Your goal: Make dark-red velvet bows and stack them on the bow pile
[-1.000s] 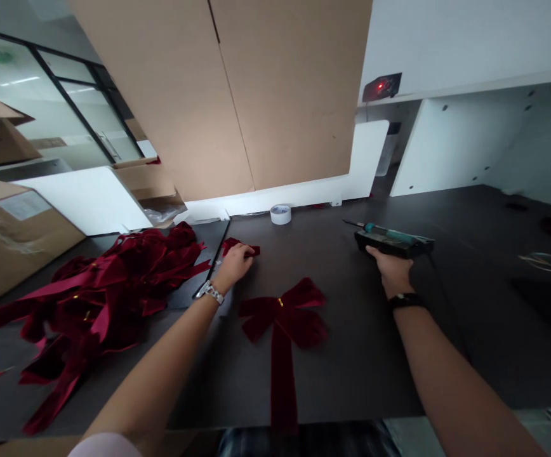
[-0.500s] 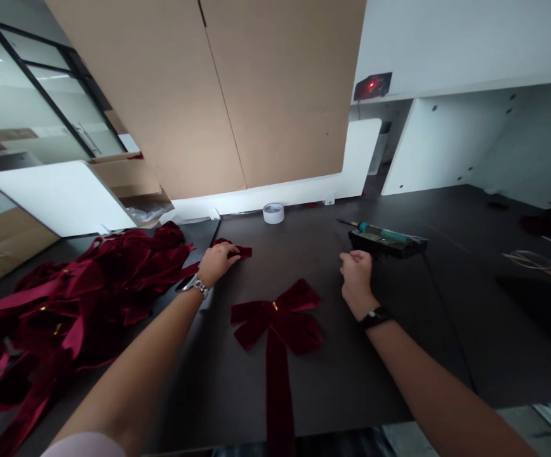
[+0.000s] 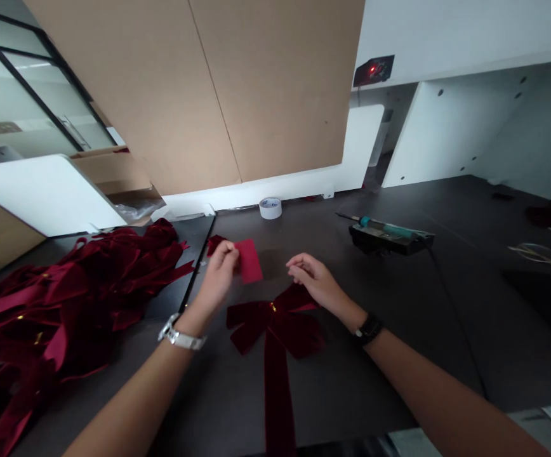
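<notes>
Pinched in my left hand (image 3: 223, 263) is a short red ribbon piece (image 3: 249, 261), raised above the table with its smoother, lighter side showing. A small dark red scrap (image 3: 215, 243) lies just behind that hand. My right hand (image 3: 314, 277) is over the right loop of the bow, fingers curled and closed at the tips; whether anything is between them cannot be seen. Below both hands lies a dark red velvet bow (image 3: 278, 327) with a gold tie at its centre and a long tail running toward me.
Velvet bows (image 3: 108, 285) are heaped at the left. A tape roll (image 3: 270, 208) stands at the back. To the right, a soldering iron with a teal grip (image 3: 380, 226) rests on a black holder (image 3: 390, 241), its cord trailing forward. A cardboard panel (image 3: 199, 95) rises behind.
My left hand has lifted the ribbon piece off the table and turned it. My right hand has moved left, from beside the iron's holder to over the bow.
</notes>
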`<state>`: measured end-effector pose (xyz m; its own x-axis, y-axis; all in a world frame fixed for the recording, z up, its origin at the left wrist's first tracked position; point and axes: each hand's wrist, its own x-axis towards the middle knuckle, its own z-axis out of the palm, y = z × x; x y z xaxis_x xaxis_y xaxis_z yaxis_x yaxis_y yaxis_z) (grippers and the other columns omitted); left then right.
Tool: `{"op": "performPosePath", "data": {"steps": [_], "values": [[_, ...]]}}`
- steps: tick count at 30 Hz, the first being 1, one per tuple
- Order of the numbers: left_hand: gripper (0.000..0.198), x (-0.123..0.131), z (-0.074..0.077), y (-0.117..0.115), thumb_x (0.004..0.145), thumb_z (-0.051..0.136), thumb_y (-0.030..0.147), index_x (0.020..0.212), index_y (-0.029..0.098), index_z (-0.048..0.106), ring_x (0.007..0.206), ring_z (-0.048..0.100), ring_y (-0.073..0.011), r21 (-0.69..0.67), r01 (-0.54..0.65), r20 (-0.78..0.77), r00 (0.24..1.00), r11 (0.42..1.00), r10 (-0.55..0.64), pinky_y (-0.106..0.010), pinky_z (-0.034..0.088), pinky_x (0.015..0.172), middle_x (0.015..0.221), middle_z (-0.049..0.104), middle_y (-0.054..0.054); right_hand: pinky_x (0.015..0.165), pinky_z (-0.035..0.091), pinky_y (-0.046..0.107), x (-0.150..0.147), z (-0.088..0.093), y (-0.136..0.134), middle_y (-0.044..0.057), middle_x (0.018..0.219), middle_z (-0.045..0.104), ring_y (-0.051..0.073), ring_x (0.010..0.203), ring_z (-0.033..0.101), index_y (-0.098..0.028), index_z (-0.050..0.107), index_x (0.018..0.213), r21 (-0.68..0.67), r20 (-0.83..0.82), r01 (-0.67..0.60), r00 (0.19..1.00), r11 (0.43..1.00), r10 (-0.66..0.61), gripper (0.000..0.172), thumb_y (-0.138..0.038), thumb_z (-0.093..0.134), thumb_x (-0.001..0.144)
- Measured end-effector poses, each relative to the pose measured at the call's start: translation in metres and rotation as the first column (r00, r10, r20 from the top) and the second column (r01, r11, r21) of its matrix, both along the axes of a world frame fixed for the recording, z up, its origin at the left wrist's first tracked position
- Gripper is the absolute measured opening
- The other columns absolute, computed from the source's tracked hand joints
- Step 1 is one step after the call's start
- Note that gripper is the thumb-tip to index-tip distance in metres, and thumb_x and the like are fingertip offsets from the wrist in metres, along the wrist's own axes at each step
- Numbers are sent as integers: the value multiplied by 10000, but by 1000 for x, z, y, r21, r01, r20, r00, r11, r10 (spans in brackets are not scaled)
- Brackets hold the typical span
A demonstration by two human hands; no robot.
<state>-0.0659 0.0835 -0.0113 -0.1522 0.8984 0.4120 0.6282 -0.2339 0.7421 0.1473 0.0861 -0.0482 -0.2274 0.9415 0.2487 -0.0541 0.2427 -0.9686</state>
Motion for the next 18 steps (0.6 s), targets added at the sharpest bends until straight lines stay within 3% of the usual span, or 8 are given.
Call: {"op": "performPosePath", "data": {"steps": [1,3,6,8,11,14,18], "values": [[158,9,-2,-12,896,371,342,796,220,370,525,440,-107,-96,148,174,976,984,-130,-199,400,499,612,410,54,631,444,267,-2,1,-6,12,764,605,127,658,560,-190,597,883,-2,9,-114,993,993,114,199,-367,560,802],[211,22,-8,-32,886,444,423,851,220,399,490,405,-89,-241,406,397,870,882,-292,-186,348,471,604,435,69,691,487,281,-5,3,-17,21,858,620,133,728,599,-208,564,1054,10,3,-277,961,961,277,249,-359,537,858],[298,27,-16,-44,843,551,475,876,200,443,530,420,-78,-311,610,559,737,729,-379,-186,333,507,651,500,57,770,512,296,-6,6,-30,27,974,623,136,818,617,-252,432,1298,185,113,-315,948,931,298,448,-270,570,872],[327,24,-20,-43,814,606,473,854,180,466,576,437,-73,-312,665,629,680,679,-377,-189,337,543,703,525,40,829,503,313,-4,7,-34,37,1022,624,146,872,606,-265,450,1316,349,316,-338,920,874,230,472,-224,598,869],[341,18,-25,-39,797,639,466,852,162,495,608,455,-71,-318,728,710,607,608,-356,-197,337,577,751,547,19,842,498,325,-2,9,-36,48,1002,632,169,904,593,-250,554,1226,452,530,-400,840,797,121,367,-194,612,868],[337,16,-25,-39,808,621,481,834,157,531,592,423,-72,-333,761,688,600,557,-408,-209,323,576,705,511,30,787,508,301,-2,8,-36,47,943,661,168,864,614,-225,623,1095,513,543,-398,837,761,71,223,-166,577,886],[321,17,-23,-42,853,553,480,878,160,551,623,428,-87,-326,759,611,624,564,-487,-225,338,594,726,495,24,669,490,243,-2,9,-37,27,790,670,135,721,624,-195,658,895,574,499,-334,867,747,4,92,-200,567,910]]}}
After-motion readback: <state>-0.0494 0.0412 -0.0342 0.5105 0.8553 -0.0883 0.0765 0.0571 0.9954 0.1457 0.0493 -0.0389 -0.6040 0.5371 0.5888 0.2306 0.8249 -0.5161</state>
